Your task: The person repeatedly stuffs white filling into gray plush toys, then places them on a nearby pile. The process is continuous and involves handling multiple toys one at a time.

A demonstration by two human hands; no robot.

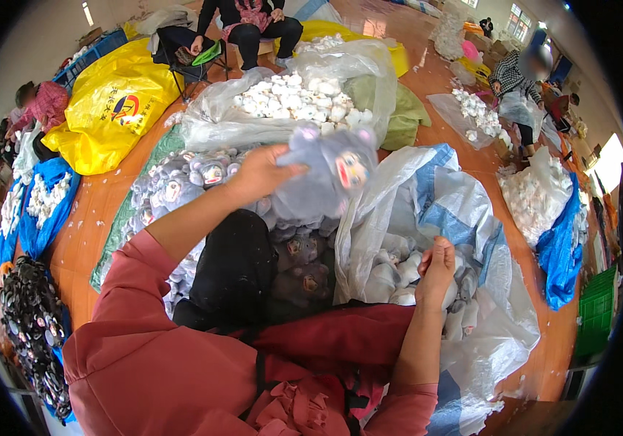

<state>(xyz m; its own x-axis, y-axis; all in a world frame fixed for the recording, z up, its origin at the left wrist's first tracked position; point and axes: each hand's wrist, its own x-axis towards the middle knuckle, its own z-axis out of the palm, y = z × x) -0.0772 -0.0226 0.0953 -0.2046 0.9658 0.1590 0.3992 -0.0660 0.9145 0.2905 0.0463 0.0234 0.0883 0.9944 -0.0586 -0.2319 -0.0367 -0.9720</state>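
My left hand (264,174) is closed on the edge of a grey plush doll head (326,174), which has pink-lined ears and a painted doll face turned to the right. It is held up in front of me, slightly blurred. My right hand (436,267) has its fingers curled together above an open woven sack (504,291); whatever they may pinch is hidden. Grey and white plush pieces (399,272) lie in that sack. Left of my knees, many similar grey doll heads (181,182) are heaped on a green sheet. More grey doll heads (304,254) lie between my legs.
Ahead lies a clear plastic bag (210,116) of white pieces, with a seated person (253,22) beyond. A yellow sack (108,109) and dark pieces (31,320) are at left. Another person (519,87), a white bag (540,189) and a green crate (596,312) are at right.
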